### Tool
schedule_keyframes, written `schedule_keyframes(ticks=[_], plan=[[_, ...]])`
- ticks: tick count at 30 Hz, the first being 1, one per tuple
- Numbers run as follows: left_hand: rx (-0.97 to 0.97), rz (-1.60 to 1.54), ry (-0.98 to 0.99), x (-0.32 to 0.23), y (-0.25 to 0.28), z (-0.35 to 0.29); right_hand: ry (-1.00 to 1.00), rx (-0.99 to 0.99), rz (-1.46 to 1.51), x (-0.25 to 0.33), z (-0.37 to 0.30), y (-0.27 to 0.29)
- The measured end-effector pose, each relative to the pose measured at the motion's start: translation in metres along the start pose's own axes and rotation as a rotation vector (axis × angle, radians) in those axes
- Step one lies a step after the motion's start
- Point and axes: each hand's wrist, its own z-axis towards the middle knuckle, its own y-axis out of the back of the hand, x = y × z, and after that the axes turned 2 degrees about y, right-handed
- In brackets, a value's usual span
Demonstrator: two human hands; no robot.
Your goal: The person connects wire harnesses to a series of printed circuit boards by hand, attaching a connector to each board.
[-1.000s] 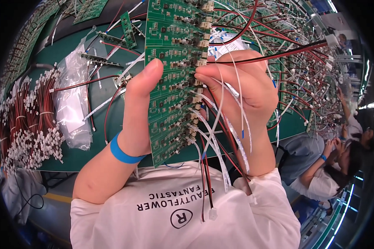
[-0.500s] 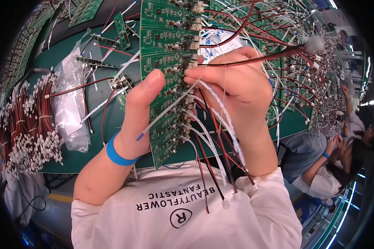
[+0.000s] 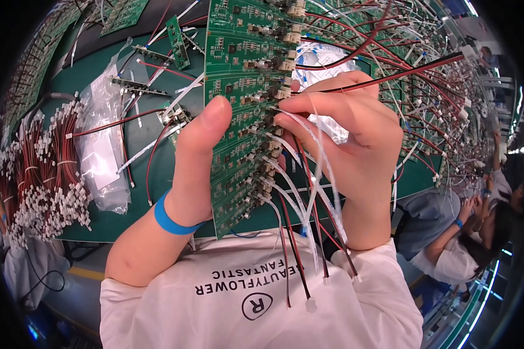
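Observation:
Upright before me stands a green circuit board panel (image 3: 241, 84), with rows of small parts and white connectors (image 3: 285, 90) along its right edge. My left hand (image 3: 201, 142) is closed round the panel's left side, thumb on the near face and fingers hidden behind it. At the right edge, my right hand (image 3: 361, 122) pinches the end of a white flat cable (image 3: 321, 142) against a connector. Below it, several white flat cables (image 3: 291, 203) and red-and-black wires (image 3: 294, 247) hang from the panel. Another red-and-black wire (image 3: 402, 74) passes over my right hand.
On the green table (image 3: 145, 218), bundled red-and-black wires (image 3: 41, 168) with white plugs lie at left, beside a clear plastic bag (image 3: 105, 151). Small loose boards (image 3: 178, 43) lie behind. Many wired boards (image 3: 413, 58) crowd the right. A co-worker (image 3: 448, 238) sits far right.
The panel and both hands have shifted slightly right. The white flat cable that lay across the panel's face has swung right and now hangs below my right hand.

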Motion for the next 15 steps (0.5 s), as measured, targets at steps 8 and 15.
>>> schedule_keyframes(ticks=[8,15], plan=[[0.036,0.008,-0.023,0.003,0.006,-0.002,0.121,0.027,-0.114,0.002,0.001,0.002],[-0.059,0.003,0.007,0.005,-0.004,-0.002,0.169,0.016,-0.126,-0.002,0.002,-0.003]])
